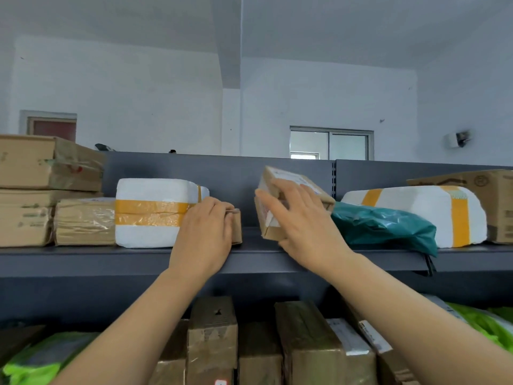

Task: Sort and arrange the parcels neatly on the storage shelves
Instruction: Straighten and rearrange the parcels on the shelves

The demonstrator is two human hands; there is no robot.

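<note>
On the grey top shelf [83, 258] my left hand [204, 236] grips a small brown cardboard box [236, 226], which stands beside a white foam parcel [151, 212] bound with yellow tape. My right hand [299, 218] holds a tilted brown cardboard parcel [280, 176] with a white label, its lower edge on the shelf. That parcel leans toward a dark green plastic bag parcel [388, 226]. Behind the bag lies a second white foam parcel [433, 207] with yellow tape.
Stacked brown boxes [41, 187] fill the shelf's left end, and a large brown carton [497, 195] stands at the far right. Below, the lower shelf holds several upright brown parcels [213, 337] and bright green bags [36, 359]. A gap separates my two hands.
</note>
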